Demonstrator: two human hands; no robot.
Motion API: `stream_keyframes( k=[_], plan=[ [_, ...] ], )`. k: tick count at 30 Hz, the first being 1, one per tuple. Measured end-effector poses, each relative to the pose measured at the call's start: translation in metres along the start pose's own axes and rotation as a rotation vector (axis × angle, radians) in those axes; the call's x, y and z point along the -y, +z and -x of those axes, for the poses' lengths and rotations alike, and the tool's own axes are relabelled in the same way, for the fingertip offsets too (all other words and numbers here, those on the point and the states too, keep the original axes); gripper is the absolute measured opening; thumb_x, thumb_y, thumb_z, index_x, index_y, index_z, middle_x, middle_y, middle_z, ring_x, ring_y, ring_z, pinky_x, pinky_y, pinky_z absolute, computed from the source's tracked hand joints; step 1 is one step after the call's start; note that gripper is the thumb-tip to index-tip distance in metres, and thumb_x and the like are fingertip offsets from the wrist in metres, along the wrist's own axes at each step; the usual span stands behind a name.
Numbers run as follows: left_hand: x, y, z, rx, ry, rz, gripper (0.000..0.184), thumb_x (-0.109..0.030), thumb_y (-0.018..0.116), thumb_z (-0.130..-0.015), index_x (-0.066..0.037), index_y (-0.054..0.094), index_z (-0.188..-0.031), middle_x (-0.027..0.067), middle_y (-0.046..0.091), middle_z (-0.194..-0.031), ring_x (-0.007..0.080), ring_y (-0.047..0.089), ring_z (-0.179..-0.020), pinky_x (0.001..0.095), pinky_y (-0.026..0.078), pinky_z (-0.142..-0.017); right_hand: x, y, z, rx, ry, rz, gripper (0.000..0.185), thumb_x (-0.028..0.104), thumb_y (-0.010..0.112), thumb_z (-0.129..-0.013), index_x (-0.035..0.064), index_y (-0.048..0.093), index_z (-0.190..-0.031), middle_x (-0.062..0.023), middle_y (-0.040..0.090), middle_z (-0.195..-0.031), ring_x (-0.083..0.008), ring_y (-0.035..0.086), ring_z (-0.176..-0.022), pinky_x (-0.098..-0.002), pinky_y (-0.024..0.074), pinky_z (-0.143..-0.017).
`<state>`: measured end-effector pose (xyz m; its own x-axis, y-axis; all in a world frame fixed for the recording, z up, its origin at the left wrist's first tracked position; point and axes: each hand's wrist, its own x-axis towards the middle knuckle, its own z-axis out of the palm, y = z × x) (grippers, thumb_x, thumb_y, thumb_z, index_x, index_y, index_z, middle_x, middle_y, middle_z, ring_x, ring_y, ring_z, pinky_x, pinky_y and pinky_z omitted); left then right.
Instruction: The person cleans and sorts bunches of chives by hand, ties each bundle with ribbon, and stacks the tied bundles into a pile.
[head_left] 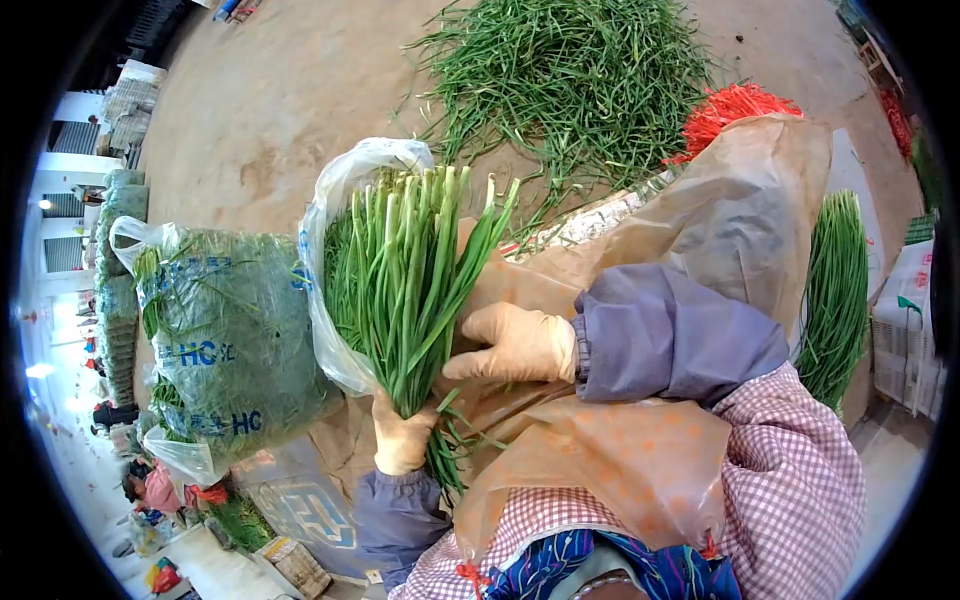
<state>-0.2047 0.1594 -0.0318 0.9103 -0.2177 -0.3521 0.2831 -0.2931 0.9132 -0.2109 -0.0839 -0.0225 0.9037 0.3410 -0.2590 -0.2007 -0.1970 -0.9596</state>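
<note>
My left hand, in a pale glove, is wrapped round the lower, leafy part of a bunch of chives. The pale cut ends point up and fan out, and some leaves hang below the fist. My right hand, also gloved, is at the bunch's right side with fingers and thumb apart. Its fingertips are at the leaves; whether they touch is hard to tell. Behind the bunch stands an open clear plastic bag with more greens in it.
A filled, printed plastic bag of greens stands at left. Loose green leaves lie heaped on the floor ahead. Red ties sit by a brown plastic sheet. More chives are stacked at right, near a white crate.
</note>
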Motion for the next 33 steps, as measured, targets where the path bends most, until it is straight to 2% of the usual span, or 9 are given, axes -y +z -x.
stream_keyframes(
  k=[4,6,11,13,16,18,23,26,33],
  plan=[
    [-0.001,-0.009,-0.003,0.065,-0.078,-0.102,0.034,0.004,0.065,-0.074,0.001,0.057,-0.107,0.0098,0.066,-0.084,0.0162,0.061,-0.060,0.0286,0.049,-0.053,-0.023,-0.012,-0.005,0.037,-0.101,0.171,0.039,0.025,0.063,-0.087,0.0042,0.061,-0.119,-0.0168,0.068,-0.103,-0.0244,0.066,-0.093,-0.0388,0.0506,-0.083],
    [-0.001,-0.013,-0.002,0.067,-0.084,-0.077,0.035,0.004,0.066,-0.074,0.000,0.057,-0.107,0.0086,0.065,-0.081,0.0161,0.060,-0.059,0.0283,0.049,-0.053,-0.038,-0.036,0.000,-0.182,-0.196,-0.024,0.019,0.017,0.062,-0.087,0.0006,0.069,-0.090,-0.0131,0.064,-0.080,-0.0290,0.063,-0.076,-0.0388,0.0512,-0.072],
    [0.005,-0.014,-0.002,0.058,-0.064,-0.035,0.033,0.003,0.065,-0.078,-0.001,0.057,-0.110,0.0062,0.064,-0.087,0.0141,0.060,-0.068,0.0267,0.049,-0.060,-0.059,-0.143,0.037,-0.403,-0.368,-1.168,0.023,0.031,0.066,-0.092,0.0088,0.064,-0.099,0.0112,0.042,-0.054,-0.0028,0.034,-0.041,-0.0203,0.0271,-0.035],
    [0.018,-0.015,-0.002,0.062,-0.052,0.077,0.037,0.002,0.064,-0.080,0.001,0.057,-0.117,0.0061,0.066,-0.097,0.0128,0.060,-0.080,0.0267,0.050,-0.069,-0.083,-0.174,0.036,-0.387,-0.500,-1.268,0.024,0.029,0.054,-0.099,0.0085,0.061,-0.111,0.0094,0.050,-0.062,-0.0028,0.040,-0.044,-0.0201,0.0369,-0.039],
    [0.002,0.001,0.004,0.034,0.114,-0.123,0.042,0.001,0.064,-0.081,0.002,0.054,-0.122,0.0082,0.066,-0.103,0.0146,0.061,-0.086,0.0285,0.050,-0.075,-0.065,-0.170,0.041,-0.708,0.031,-0.415,0.035,0.028,0.061,-0.095,0.0068,0.057,-0.122,0.0006,0.063,-0.082,-0.0097,0.060,-0.067,-0.0235,0.0517,-0.061],
    [0.005,0.008,0.010,-0.083,0.245,-0.376,0.056,0.005,0.062,-0.078,0.002,0.047,-0.132,0.0146,0.065,-0.112,0.0233,0.064,-0.098,0.0325,0.049,-0.087,-0.079,-0.137,0.028,-0.866,-0.068,0.615,0.056,0.028,0.067,-0.090,0.0018,0.048,-0.136,-0.0151,0.056,-0.128,-0.0282,0.051,-0.123,-0.0352,0.0396,-0.105],
    [0.003,0.021,0.015,-0.138,0.268,-0.356,0.071,0.009,0.063,-0.072,0.001,0.040,-0.139,0.0148,0.061,-0.121,0.0234,0.060,-0.108,0.0322,0.046,-0.096,-0.031,-0.075,0.029,-0.939,-0.435,0.579,0.045,0.029,0.065,-0.091,0.0041,0.055,-0.127,-0.0154,0.057,-0.126,-0.0312,0.055,-0.119,-0.0427,0.0399,-0.104],
    [-0.004,0.020,0.015,-0.054,0.268,-0.385,0.092,0.011,0.060,-0.070,-0.007,0.022,-0.151,0.0198,0.051,-0.138,0.0282,0.055,-0.123,0.0338,0.044,-0.102,0.006,-0.082,0.014,-0.719,-0.835,0.759,0.038,0.027,0.066,-0.088,0.0059,0.059,-0.119,-0.0132,0.060,-0.121,-0.0312,0.057,-0.116,-0.0470,0.0370,-0.106],
    [-0.016,0.010,0.011,0.061,0.152,-0.148,0.096,0.006,0.068,-0.065,-0.004,0.024,-0.150,0.0161,0.047,-0.141,0.0232,0.051,-0.125,0.0328,0.041,-0.105,-0.019,-0.052,-0.016,-0.700,-0.766,1.039,0.024,0.027,0.067,-0.081,0.0112,0.060,-0.098,-0.0070,0.061,-0.104,-0.0282,0.061,-0.100,-0.0538,0.0352,-0.104]
  ],
)
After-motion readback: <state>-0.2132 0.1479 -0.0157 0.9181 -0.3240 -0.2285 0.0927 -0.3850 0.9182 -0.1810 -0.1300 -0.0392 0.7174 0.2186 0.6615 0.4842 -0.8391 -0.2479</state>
